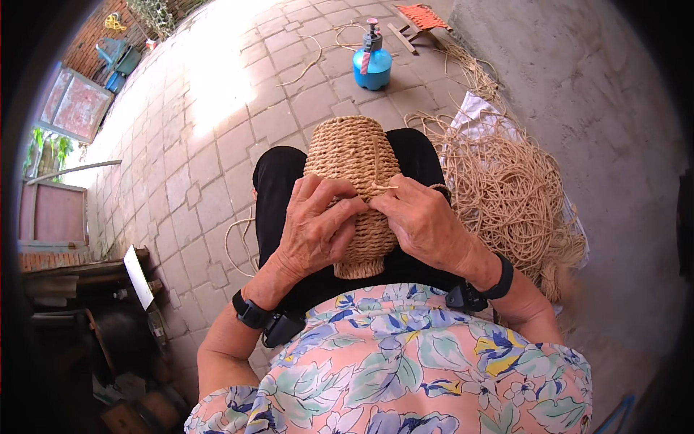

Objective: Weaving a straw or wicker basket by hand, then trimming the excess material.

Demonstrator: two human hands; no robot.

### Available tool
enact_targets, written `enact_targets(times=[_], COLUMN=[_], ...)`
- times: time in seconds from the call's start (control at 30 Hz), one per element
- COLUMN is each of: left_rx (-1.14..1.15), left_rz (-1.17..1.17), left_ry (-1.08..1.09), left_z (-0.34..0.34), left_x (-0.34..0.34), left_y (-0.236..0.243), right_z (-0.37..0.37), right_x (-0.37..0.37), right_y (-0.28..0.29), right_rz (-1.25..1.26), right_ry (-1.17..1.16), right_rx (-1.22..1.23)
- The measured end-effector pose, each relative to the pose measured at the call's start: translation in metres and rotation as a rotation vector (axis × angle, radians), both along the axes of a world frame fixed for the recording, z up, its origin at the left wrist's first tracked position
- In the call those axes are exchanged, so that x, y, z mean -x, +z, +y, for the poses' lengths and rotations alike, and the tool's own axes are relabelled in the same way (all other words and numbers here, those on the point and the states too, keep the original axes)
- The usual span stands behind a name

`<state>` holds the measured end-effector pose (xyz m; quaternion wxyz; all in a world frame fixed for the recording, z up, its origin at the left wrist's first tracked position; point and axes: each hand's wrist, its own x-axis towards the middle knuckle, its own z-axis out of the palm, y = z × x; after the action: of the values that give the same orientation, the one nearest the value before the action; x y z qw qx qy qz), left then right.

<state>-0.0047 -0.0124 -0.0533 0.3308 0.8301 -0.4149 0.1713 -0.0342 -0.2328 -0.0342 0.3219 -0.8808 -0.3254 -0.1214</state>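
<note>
A vase-shaped basket (350, 148) woven from tan twisted cord lies across my lap, its wide part away from me and its narrow neck toward me. My left hand (316, 224) is curled over its left side, fingers bent and the index fingertip pressed at the middle of the weave. From the right, my right hand (426, 217) meets it there with thumb and forefinger pinched together. A short strand of cord (383, 187) sticks out at the right fingertips; where exactly it is gripped is partly hidden by the fingers.
A large tangled heap of tan cord (502, 195) lies on white sacking (481, 116) at my right. Ahead stand a blue pump sprayer (372, 69) and a folding stool (423, 18) with an orange seat. Dark clutter and a white board (137, 277) are at the left.
</note>
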Motion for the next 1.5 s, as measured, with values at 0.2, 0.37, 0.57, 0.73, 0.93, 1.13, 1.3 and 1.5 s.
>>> enact_targets(times=[0.2,0.37,0.57,0.73,0.93,1.13,1.3,1.5], left_rx=[0.009,0.006,0.005,0.007,-0.003,-0.003,0.057,-0.229], left_rz=[-0.007,0.003,-0.008,-0.005,-0.003,-0.001,-0.056,0.085], left_ry=[-0.009,-0.008,-0.005,-0.007,0.007,0.013,0.109,0.074], left_z=[-0.001,0.0,-0.002,-0.003,-0.003,-0.002,0.014,0.034], left_x=[0.0,-0.001,0.0,0.0,0.001,0.003,0.032,0.065], left_y=[0.0,-0.001,0.004,0.005,0.004,0.004,0.013,-0.008], right_z=[0.005,0.004,-0.022,-0.009,-0.011,-0.008,-0.03,-0.012], right_x=[-0.009,-0.009,0.0,-0.005,-0.004,-0.007,-0.05,-0.148], right_y=[0.008,0.003,0.02,0.012,0.015,0.004,0.017,-0.039], right_rz=[0.053,0.136,0.276,0.061,0.242,0.169,0.431,0.298], right_ry=[0.013,-0.067,-0.12,-0.112,-0.123,-0.092,-0.107,-0.131], right_rx=[0.08,-0.039,-0.064,-0.067,-0.11,-0.189,-0.393,-0.244])
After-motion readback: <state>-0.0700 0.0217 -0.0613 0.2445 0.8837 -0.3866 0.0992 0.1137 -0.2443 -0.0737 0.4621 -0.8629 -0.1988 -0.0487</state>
